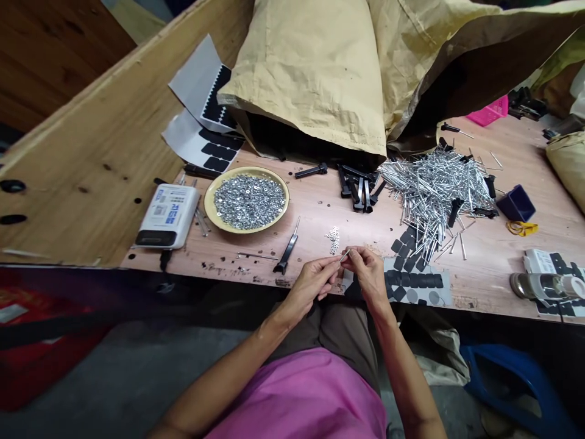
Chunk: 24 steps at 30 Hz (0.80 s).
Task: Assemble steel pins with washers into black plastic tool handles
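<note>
Clock centred on the hands, 12 pointing away from the person. At 9 to 10, a white box-like unit [171, 210] sits near the bench's left edge, probably parked out of the working spot. At 10, a yellow bowl [208, 210] is heaped with washers [249, 198], likely so the small loose bits don't scatter. At 9, a black-handled piece [287, 253] lies alone, shaft pointing to 1.

Left hand [316, 277]: fingers pinched closed on a thin metal rod [345, 255], which sits between the two hands just over the bench edge. A small washer cluster [335, 236] lies between 11 and 12, presumably set out for a short reach. Right hand [367, 271]: fingertips closed on the same rod, near its far end, seemingly to steady it (can't tell if a washer is on it, too small).

At 12, black parts [360, 189] lie bunched together. At 2, a loose rod pile [434, 189], probably there for right-hand picking. Between 3 and 4, a sheet of black pads [414, 279], partly behind the right hand. Between 2 and 3, a dark blue cup [517, 204]; at 3, a glass jar [543, 285] on its side.
</note>
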Available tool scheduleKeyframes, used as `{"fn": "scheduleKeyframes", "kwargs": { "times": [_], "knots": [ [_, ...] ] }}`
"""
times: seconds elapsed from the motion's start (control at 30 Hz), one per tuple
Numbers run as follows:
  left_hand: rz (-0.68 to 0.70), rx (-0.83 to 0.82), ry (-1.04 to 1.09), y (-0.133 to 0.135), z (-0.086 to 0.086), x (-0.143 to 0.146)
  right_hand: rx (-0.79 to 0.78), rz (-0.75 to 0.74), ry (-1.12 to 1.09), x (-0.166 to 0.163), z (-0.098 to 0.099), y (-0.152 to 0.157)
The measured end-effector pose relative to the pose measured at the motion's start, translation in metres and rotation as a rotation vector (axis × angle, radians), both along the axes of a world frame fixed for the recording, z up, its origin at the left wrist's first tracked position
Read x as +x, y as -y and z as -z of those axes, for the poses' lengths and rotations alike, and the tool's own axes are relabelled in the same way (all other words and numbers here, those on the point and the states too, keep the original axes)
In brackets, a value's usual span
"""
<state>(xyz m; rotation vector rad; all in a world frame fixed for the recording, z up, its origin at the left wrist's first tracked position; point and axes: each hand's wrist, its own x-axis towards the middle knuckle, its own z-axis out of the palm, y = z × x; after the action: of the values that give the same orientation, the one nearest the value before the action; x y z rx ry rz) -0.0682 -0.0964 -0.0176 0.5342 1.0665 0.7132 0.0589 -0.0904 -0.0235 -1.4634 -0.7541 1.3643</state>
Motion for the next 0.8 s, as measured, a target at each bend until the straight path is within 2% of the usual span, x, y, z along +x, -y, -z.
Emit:
{"fn": "scheduleKeyframes", "kwargs": {
  "times": [0.2,0.37,0.6,0.8],
  "knots": [
    [0.083,-0.035,0.042,-0.001,-0.005,0.001,0.06,0.019,-0.028,0.006,0.001,0.006],
    [0.158,-0.046,0.073,-0.002,-0.006,-0.003,0.02,-0.025,-0.104,0.015,0.003,0.003],
    [0.244,-0.007,0.046,-0.003,-0.009,-0.01,-0.094,-0.183,-0.221,0.032,-0.001,-0.006],
    [0.323,0.028,0.033,-0.004,-0.011,-0.013,0.011,-0.299,-0.093,0.04,-0.009,-0.005]
  ]
}}
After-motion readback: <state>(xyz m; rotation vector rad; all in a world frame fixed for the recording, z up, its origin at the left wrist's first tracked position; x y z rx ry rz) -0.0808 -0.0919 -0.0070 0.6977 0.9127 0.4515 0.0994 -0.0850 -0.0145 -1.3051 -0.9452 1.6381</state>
